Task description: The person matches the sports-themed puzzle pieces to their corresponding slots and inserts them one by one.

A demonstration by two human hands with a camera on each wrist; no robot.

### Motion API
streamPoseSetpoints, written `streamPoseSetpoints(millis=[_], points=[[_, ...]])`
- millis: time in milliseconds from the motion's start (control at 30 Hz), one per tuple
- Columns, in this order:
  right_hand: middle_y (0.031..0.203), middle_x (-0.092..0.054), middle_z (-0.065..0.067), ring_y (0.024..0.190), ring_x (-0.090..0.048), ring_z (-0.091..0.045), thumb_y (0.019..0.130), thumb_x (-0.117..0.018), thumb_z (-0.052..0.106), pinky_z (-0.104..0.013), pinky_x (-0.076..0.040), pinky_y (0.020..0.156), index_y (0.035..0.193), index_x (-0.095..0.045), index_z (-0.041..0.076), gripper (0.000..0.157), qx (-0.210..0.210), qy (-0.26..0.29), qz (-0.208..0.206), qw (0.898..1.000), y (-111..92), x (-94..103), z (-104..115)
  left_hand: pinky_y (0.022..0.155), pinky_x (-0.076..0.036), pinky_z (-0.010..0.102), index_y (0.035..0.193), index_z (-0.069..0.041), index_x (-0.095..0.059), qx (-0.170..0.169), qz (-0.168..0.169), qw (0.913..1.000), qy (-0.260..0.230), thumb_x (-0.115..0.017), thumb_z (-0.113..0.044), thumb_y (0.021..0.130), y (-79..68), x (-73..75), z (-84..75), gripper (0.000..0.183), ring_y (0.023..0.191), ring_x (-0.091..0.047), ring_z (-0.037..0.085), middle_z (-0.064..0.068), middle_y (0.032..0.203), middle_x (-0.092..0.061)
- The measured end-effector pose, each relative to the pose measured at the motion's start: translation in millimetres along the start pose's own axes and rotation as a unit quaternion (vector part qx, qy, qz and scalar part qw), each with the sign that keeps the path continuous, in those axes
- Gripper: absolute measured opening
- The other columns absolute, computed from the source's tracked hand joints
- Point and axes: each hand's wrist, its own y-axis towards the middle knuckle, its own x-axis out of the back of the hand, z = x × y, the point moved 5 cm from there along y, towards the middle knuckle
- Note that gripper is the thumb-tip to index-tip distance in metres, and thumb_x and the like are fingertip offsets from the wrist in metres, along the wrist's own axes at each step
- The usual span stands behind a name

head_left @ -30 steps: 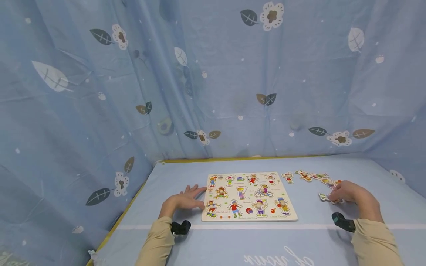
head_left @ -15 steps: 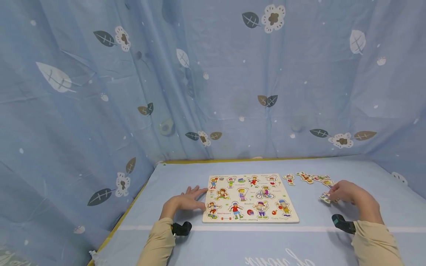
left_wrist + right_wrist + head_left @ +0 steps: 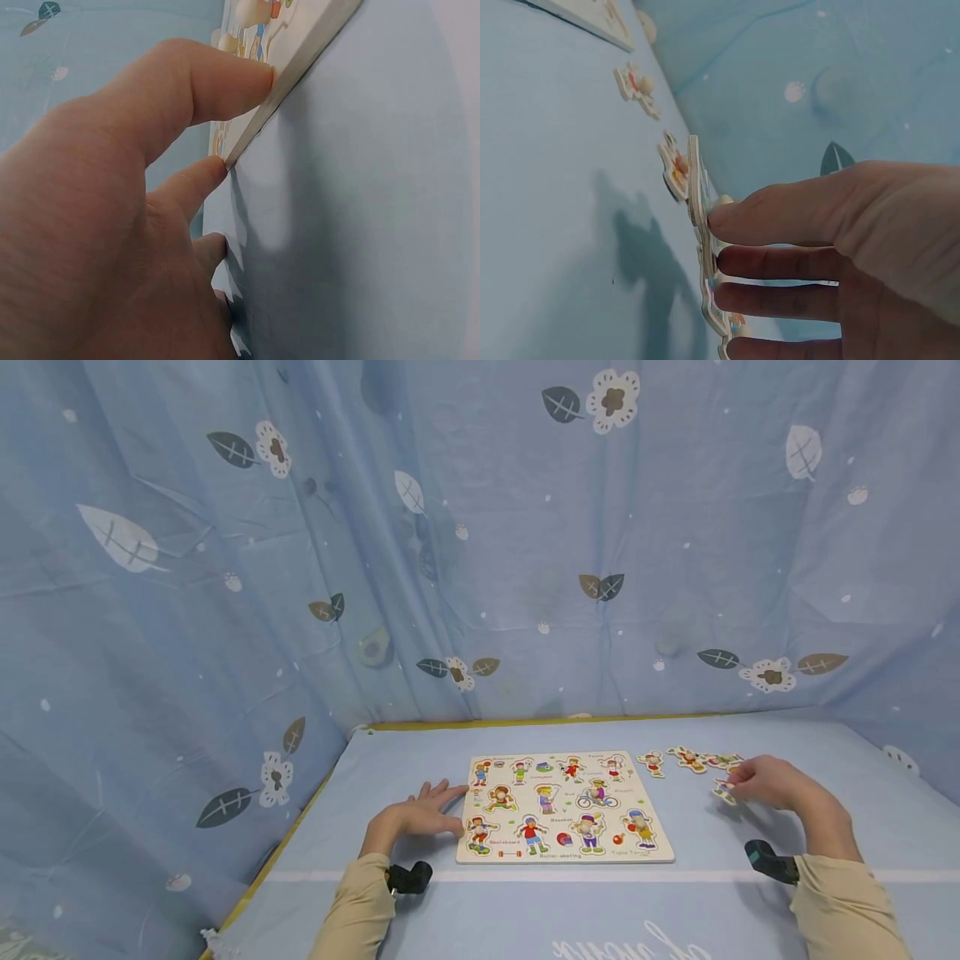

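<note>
A wooden peg puzzle board [image 3: 558, 810] with pictures of children at sports lies flat on the table. My left hand [image 3: 423, 810] is at the board's left side; in the left wrist view its thumb and index fingertip touch the board's edge [image 3: 289, 79], the fingers spread. To the right of the board, my right hand [image 3: 776, 785] pinches a wooden puzzle piece [image 3: 723, 791]. In the right wrist view this thin figure-shaped piece [image 3: 695, 176] stands tilted up off the cloth, thumb and fingers against it. Its printed face is mostly hidden.
Several loose puzzle pieces lie near the board's upper right: one figure in red [image 3: 652, 763], another [image 3: 687, 759] beside it, and one [image 3: 722, 762] partly behind my right hand. A pale blue cloth covers the table [image 3: 600, 902]. A patterned blue curtain [image 3: 480, 568] hangs behind.
My right hand has shifted a little left and away from me, with the pinched piece lifted from the cloth. My left hand has stayed at the board's edge.
</note>
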Motion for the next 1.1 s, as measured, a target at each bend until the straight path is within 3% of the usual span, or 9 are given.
streamPoseSetpoints(millis=[333,767,933,1100], points=[[0.091,-0.062,-0.012,0.087,-0.053,-0.027,0.09,-0.065,0.017,-0.04,-0.046,0.073,0.101,-0.065,-0.004,0.024,0.035,0.009,-0.013,0.999,-0.4,1.0,15.7,0.118,-0.008,0.064,0.154,-0.024,-0.036,-0.001,0.002,1.0,0.001,-0.066,-0.046,0.076,-2.3,0.6,-2.1,0.087,0.151,-0.004,0.044,0.017,0.164,-0.017],[0.087,-0.063,-0.01,0.081,-0.056,-0.024,0.089,-0.066,0.011,-0.041,-0.052,0.071,0.099,-0.066,-0.005,0.019,0.108,-0.038,-0.066,0.991,-0.5,1.7,66.9,0.118,-0.008,0.064,0.154,-0.024,-0.035,0.001,0.0,1.0,0.004,-0.066,-0.047,0.076,2.0,-1.4,0.5,0.087,0.151,-0.004,0.044,0.017,0.164,-0.017],[0.089,-0.064,-0.01,0.08,-0.056,-0.023,0.088,-0.067,0.011,-0.041,-0.052,0.069,0.097,-0.067,-0.002,0.015,0.132,-0.059,-0.077,0.986,1.6,-9.6,91.7,0.118,-0.008,0.064,0.154,-0.024,-0.036,0.001,0.0,1.0,0.003,-0.066,-0.047,0.077,1.5,-1.2,0.3,0.086,0.151,-0.004,0.044,0.017,0.164,-0.018],[0.091,-0.063,-0.007,0.08,-0.055,-0.02,0.088,-0.069,0.01,-0.04,-0.052,0.07,0.095,-0.069,0.003,0.01,0.175,-0.083,-0.078,0.978,3.8,-33.0,124.7,0.118,-0.008,0.064,0.154,-0.024,-0.036,0.002,0.0,1.0,0.0,-0.067,-0.046,0.077,1.1,-1.3,0.4,0.086,0.151,-0.004,0.044,0.017,0.164,-0.017]])
